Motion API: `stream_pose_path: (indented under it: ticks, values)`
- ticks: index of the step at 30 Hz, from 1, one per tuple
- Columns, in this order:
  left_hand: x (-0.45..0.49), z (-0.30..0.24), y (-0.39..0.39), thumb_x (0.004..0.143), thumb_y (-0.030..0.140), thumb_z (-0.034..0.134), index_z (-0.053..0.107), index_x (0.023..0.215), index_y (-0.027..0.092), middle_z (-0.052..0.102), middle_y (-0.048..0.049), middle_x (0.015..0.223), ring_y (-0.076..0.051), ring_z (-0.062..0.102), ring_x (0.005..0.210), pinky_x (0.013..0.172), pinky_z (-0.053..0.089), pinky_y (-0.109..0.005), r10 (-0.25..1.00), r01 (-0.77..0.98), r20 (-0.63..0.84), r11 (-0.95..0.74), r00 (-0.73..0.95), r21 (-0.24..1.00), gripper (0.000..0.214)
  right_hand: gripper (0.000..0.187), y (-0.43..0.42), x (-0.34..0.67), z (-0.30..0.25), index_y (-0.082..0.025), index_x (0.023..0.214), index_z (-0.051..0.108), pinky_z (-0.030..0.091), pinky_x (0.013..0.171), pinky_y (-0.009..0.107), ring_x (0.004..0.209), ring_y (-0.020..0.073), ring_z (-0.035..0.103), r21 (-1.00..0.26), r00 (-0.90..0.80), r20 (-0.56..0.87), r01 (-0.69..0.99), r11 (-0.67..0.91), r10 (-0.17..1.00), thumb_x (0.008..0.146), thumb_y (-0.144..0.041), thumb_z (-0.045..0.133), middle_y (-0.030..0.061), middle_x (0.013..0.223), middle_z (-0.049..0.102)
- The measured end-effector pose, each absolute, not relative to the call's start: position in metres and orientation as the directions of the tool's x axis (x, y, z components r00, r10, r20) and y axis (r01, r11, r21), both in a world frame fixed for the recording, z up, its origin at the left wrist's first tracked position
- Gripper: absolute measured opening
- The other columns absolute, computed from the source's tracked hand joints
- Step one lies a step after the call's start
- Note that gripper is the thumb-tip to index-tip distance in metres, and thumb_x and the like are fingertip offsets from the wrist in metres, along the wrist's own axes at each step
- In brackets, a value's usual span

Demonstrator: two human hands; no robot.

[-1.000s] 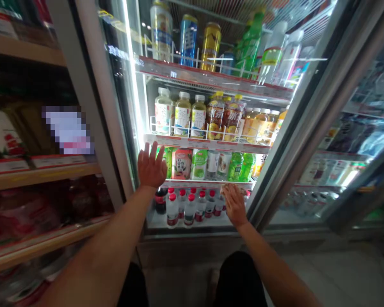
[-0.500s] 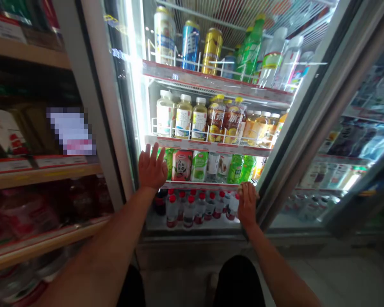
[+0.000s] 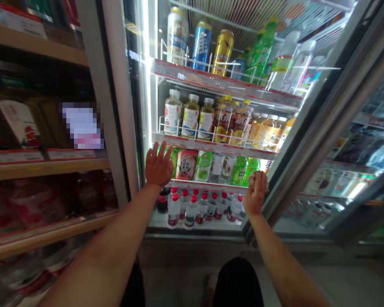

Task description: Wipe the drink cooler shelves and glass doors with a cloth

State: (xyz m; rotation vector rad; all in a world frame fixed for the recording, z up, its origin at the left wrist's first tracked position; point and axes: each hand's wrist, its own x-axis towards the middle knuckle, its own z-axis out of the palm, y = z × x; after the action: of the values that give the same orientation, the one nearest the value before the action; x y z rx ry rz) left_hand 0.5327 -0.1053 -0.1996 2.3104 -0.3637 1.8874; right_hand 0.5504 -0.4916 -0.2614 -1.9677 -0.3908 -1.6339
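My left hand (image 3: 159, 165) is raised with its fingers spread, palm toward the glass front of the drinks fridge, near its left side. Whether the palm touches the glass, I cannot tell. My right hand (image 3: 255, 197) is closed on a crumpled pale cloth (image 3: 251, 181) at the lower right of the glass, near the metal door frame (image 3: 291, 175). Behind the hands are a pink drink carton (image 3: 186, 164), green bottles (image 3: 240, 171) and a lower row of clear bottles with red caps (image 3: 191, 213).
Higher fridge shelves hold tea bottles (image 3: 206, 119) and tall cans (image 3: 201, 46). To the left is a wooden store shelf (image 3: 48, 169) with boxes and bottles. Another glass-fronted fridge section (image 3: 342, 170) stands at right. My knee (image 3: 238, 283) shows below.
My right hand has moved up and slightly right across the glass with the cloth. My left hand keeps its spread pose. The whole view has shifted a little.
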Motion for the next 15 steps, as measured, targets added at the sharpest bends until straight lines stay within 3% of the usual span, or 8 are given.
stream_pose_path:
  ticks: [6,12,15]
  values:
    - [0.53,-0.198,-0.107,0.095,0.021,0.048,0.037,0.154,0.022,0.036,-0.0102,0.16,-0.025,0.012,0.155,0.125,0.018,-0.05,-0.13,-0.254,0.98,-0.963,0.148,-0.09,0.06,0.052,-0.471,0.555,-0.22,-0.021,0.155,0.038,0.028,0.123,0.058,0.152,0.0265,0.029,-0.234,0.158,0.972,0.556,-0.797,-0.175,0.103,-0.022,0.037,0.0154,0.16,0.038]
    - [0.528,-0.197,-0.108,0.095,0.02,0.047,0.041,0.152,0.021,0.038,-0.0097,0.159,-0.024,0.01,0.155,0.126,0.018,-0.049,-0.116,-0.269,0.976,-0.961,0.186,-0.063,0.058,0.054,-0.436,0.546,-0.223,-0.025,0.155,0.037,0.03,0.121,0.058,0.152,0.0277,0.028,-0.05,0.148,0.988,0.614,-0.788,0.053,0.102,-0.018,0.04,0.0128,0.159,0.041]
    - [0.527,-0.197,-0.108,0.095,0.02,0.048,0.039,0.153,0.021,0.037,-0.0094,0.16,-0.024,0.009,0.155,0.126,0.018,-0.048,-0.132,-0.229,0.976,-0.969,0.174,-0.091,0.059,0.051,-0.428,0.549,-0.195,-0.025,0.153,0.041,0.03,0.12,0.057,0.151,0.028,0.032,-0.031,0.122,0.991,0.579,-0.815,0.05,0.103,-0.02,0.04,0.0125,0.156,0.046]
